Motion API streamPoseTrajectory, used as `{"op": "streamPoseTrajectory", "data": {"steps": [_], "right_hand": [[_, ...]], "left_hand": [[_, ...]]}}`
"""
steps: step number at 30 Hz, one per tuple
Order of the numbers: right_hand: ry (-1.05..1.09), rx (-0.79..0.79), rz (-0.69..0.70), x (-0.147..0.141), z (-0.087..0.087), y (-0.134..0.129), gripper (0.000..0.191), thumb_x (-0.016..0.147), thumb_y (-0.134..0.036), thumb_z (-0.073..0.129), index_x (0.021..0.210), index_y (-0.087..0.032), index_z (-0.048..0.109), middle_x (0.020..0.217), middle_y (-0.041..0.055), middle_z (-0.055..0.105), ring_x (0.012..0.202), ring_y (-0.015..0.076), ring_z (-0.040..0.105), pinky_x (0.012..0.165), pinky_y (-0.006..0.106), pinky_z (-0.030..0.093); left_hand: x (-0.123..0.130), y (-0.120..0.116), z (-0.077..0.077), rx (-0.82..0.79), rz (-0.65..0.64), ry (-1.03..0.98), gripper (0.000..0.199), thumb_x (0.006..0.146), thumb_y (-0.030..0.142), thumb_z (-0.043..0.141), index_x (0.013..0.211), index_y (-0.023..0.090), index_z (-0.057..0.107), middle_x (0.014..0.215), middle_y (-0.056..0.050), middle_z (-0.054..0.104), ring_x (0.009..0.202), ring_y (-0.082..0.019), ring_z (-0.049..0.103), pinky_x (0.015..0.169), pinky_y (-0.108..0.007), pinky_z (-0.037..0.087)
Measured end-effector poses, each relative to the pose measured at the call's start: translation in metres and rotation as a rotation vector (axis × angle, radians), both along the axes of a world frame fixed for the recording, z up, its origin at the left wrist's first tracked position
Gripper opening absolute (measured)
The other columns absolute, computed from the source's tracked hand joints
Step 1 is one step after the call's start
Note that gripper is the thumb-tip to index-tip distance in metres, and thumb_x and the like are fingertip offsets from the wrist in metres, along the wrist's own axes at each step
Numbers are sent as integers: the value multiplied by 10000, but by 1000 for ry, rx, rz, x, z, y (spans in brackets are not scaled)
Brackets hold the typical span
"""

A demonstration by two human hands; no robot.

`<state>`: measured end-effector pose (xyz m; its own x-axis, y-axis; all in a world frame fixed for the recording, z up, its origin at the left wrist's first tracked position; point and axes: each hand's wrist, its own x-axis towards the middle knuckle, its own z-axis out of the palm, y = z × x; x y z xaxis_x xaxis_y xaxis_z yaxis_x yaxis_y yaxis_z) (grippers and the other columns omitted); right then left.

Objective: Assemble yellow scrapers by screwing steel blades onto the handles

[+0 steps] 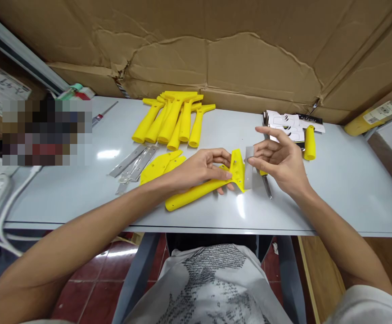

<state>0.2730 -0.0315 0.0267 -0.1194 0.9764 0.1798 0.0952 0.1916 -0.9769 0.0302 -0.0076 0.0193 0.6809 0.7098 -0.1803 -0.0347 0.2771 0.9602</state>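
Fingers of the left hand clamp a yellow scraper. To its right, the right hand pinches a blade.

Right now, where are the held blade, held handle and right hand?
Held blade (249, 174): head view, on its flat face.
Held handle (198, 193): head view, on its grip.
Right hand (284, 158): head view, middle of the hand.
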Motion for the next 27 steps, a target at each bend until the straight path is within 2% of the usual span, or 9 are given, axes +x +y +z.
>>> {"op": "streamPoseTrajectory", "data": {"steps": [1,3,5,8,11,14,19,23,27], "right_hand": [[11,-34,7,0,-1,1,727,708,-365,1001,1357,-311,679,986,0,746,822,177,721,781,348,628],[9,-61,26,0,-4,3,618,704,-327,1003,1264,-283,746,942,-1,743,825,164,703,743,319,602],[-19,-53,54,0,-8,3,458,732,-311,984,1151,-261,804,937,7,749,832,151,686,735,306,585],[-93,5,82,-3,-12,1,338,801,-320,932,1115,-252,829,947,19,759,859,155,698,748,314,590],[-162,58,58,-6,-15,-2,368,858,-317,876,1211,-245,801,964,23,763,877,164,723,732,318,603],[-171,48,22,-9,-18,-5,454,879,-336,856,1309,-233,753,938,21,772,815,162,722,694,325,607],[-221,24,-23,-13,-20,-7,264,891,-424,836,1015,-197,783,796,16,761,652,140,668,620,327,566],[-246,26,-39,-16,-19,-9,263,886,-431,835,965,-196,749,738,3,732,636,137,645,571,304,511],[-242,10,-7,-19,-19,-10,252,886,-416,831,944,-196,724,723,-4,722,626,131,635,562,296,500]], "left_hand": [[0,-1,0,11,-4,9,299,841,229,850,1051,170,644,1184,-135,758,804,-257,833,590,-302,671],[0,-2,-1,27,-15,24,319,846,246,857,1062,172,635,1144,-120,757,816,-257,832,599,-303,672],[1,-3,-1,43,-28,36,341,847,264,865,1075,177,627,1094,-95,750,823,-251,829,611,-301,675],[1,-4,-2,63,-36,62,337,865,273,838,1094,177,610,1070,-82,733,833,-249,826,607,-296,672],[0,-4,-1,89,-22,90,309,885,266,799,1103,169,600,1103,-97,729,850,-247,825,607,-286,665],[0,-4,1,119,-29,117,298,890,257,777,1108,169,595,1064,-94,742,859,-241,823,616,-273,657],[-2,-3,4,176,-9,114,284,878,230,761,1104,161,604,1099,-99,748,863,-228,825,652,-271,656],[-1,-4,5,188,4,105,298,864,234,759,1109,153,611,1195,-118,738,855,-214,825,643,-255,642],[2,-8,6,179,39,174,298,851,275,776,1051,167,585,1006,-60,744,768,-218,820,601,-260,631]]}}
